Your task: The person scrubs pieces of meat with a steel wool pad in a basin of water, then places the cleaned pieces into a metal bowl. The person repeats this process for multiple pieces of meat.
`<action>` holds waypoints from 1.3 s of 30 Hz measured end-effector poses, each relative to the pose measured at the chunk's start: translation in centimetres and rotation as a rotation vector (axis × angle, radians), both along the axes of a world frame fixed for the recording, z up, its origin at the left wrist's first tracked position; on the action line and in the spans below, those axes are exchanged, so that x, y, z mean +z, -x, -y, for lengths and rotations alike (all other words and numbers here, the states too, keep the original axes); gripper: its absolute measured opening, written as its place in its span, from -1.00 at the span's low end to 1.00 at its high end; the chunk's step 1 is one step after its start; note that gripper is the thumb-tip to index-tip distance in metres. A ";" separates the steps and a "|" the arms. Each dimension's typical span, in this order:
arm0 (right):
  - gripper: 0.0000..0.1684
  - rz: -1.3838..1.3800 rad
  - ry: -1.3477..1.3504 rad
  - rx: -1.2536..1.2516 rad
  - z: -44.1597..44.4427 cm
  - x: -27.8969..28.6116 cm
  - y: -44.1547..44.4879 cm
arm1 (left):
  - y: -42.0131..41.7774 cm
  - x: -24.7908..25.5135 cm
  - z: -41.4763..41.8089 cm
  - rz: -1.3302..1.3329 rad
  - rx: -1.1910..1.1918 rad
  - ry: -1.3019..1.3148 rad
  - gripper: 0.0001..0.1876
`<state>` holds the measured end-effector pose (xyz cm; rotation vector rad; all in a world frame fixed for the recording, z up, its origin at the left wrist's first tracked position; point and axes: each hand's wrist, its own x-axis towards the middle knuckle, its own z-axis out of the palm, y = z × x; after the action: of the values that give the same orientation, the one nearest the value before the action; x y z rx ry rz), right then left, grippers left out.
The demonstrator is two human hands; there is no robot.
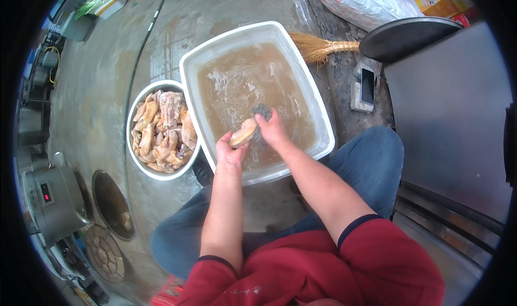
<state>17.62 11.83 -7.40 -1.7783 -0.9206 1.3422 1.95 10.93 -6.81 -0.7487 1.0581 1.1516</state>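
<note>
My left hand (232, 149) grips a pale yellowish piece of meat (244, 133), possibly a trotter, above cloudy brown water (258, 80). In my right hand (273, 129) is a grey steel wool scrubber (262, 111), close beside the far end of the piece. Both hands are over the near half of a large white plastic tub (323, 120). Left of the tub, a round metal basin (135, 160) is heaped with similar pieces of meat (161, 130). The undersides of the held piece and of the scrubber are partly hidden by my fingers.
A straw broom (319, 47) lies behind the tub's right side. A smartphone (367, 86) rests on a block (359, 100) near a metal cabinet (448, 120). To the left, an open round floor hole (111, 203) lies beside its cover (104, 254).
</note>
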 end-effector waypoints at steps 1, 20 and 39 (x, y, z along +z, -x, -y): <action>-0.31 -0.162 0.003 0.003 -0.1 -0.2 -0.4 | 0.2 0.3 0.0 0.024 0.039 0.007 -0.57; -0.38 -0.232 -0.026 0.343 -0.2 5.7 -3.2 | 2.1 0.6 1.7 -0.238 -0.391 -0.907 -0.41; -0.44 0.937 -0.387 0.715 11.9 2.3 -3.7 | 11.1 5.7 -1.3 -0.861 0.391 -0.078 -0.79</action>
<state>21.32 -0.04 -5.10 -1.8030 -2.3025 0.5239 -9.14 12.23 -1.15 -0.3886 1.5961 1.9275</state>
